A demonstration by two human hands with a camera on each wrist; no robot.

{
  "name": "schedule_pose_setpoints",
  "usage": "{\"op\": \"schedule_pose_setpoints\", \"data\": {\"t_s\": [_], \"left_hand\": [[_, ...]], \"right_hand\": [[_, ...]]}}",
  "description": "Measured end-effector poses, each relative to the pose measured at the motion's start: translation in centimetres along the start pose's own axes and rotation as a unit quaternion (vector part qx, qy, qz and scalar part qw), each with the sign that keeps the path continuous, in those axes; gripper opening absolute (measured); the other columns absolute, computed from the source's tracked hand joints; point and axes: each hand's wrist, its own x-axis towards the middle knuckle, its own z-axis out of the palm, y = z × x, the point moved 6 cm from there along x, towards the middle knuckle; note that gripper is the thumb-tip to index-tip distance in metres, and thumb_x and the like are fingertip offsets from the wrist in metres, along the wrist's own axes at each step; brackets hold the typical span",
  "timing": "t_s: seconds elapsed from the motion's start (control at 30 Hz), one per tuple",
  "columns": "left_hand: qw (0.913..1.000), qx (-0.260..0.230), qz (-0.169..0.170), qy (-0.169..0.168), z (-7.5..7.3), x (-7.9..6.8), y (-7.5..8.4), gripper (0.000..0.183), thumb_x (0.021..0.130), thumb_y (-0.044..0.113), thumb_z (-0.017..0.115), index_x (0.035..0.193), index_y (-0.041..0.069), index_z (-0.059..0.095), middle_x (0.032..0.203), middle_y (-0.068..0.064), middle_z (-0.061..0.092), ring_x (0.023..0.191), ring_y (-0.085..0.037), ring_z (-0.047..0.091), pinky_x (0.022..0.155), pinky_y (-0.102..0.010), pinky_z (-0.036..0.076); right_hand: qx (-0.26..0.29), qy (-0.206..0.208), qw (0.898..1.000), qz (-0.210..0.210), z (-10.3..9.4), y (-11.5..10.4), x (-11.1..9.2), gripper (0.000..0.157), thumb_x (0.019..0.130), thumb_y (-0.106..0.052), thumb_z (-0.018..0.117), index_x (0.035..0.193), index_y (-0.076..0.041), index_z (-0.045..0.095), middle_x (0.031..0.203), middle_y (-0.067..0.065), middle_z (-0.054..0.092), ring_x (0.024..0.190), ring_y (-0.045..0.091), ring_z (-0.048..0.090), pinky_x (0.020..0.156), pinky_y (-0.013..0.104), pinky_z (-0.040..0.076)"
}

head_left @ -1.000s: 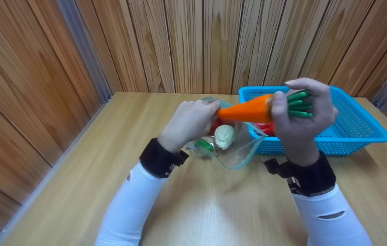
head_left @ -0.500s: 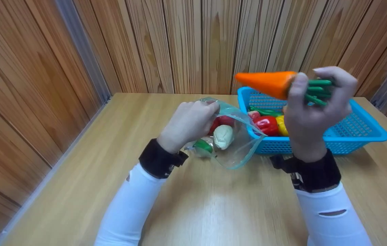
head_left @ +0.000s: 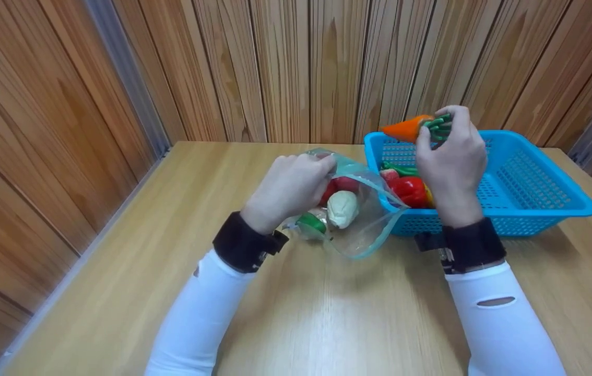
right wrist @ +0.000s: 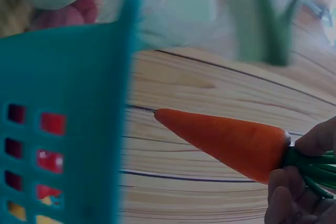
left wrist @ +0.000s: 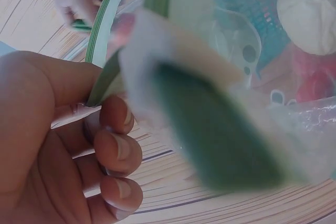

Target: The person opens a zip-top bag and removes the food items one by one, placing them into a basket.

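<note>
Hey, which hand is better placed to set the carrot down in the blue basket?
Probably the right hand: it holds the carrot, close to the basket. The left hand is occupied, pinching the edge of the bag.

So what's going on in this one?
A person's left hand pinches the edge of a clear bag holding a pale cabbage-like piece and more. The right hand grips a carrot by its green stems, held up at the far side of the blue basket. A red pepper lies in the basket.
</note>
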Motion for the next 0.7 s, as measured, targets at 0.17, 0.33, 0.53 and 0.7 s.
{"op": "schedule_pose_setpoints", "data": {"t_s": [0.17,0.33,0.53,0.7], "left_hand": [[1.0,0.001,-0.001,-0.003,0.1,0.0,0.0,0.014,0.099,0.013,0.054,0.106,0.009,0.064,0.078,-0.003,0.062,0.065,-0.019,0.056,0.059,-0.028,0.052],[1.0,0.005,-0.005,-0.003,0.0,0.1,0.0,0.013,0.098,0.013,0.055,0.105,0.008,0.064,0.081,-0.004,0.064,0.066,-0.02,0.059,0.061,-0.031,0.055],[0.9999,0.005,-0.008,-0.01,0.0,0.1,0.0,0.013,0.098,0.013,0.056,0.106,0.009,0.065,0.084,-0.004,0.066,0.068,-0.02,0.06,0.063,-0.03,0.055],[0.9999,-0.004,-0.009,-0.013,0.1,0.1,0.0,0.014,0.098,0.013,0.056,0.108,0.009,0.065,0.084,-0.004,0.065,0.068,-0.019,0.059,0.062,-0.028,0.054]], "right_hand": [[-0.075,-0.098,0.991,0.056,2.3,2.8,0.0,0.04,0.096,-0.027,0.06,0.128,-0.004,0.054,0.122,0.023,0.065,0.104,0.04,0.063,0.086,0.054,0.054],[-0.131,-0.212,0.965,0.083,4.0,4.6,-0.3,0.047,0.097,-0.034,0.056,0.134,-0.004,0.052,0.113,0.026,0.063,0.087,0.038,0.058,0.073,0.048,0.052],[-0.128,-0.241,0.959,0.075,4.4,4.1,-0.6,0.044,0.096,-0.03,0.059,0.128,-0.001,0.055,0.113,0.027,0.063,0.09,0.039,0.057,0.077,0.049,0.051],[-0.136,-0.193,0.971,0.028,4.0,2.4,-0.8,0.039,0.095,-0.029,0.06,0.119,0.001,0.062,0.11,0.027,0.066,0.093,0.041,0.054,0.08,0.052,0.048]]}}
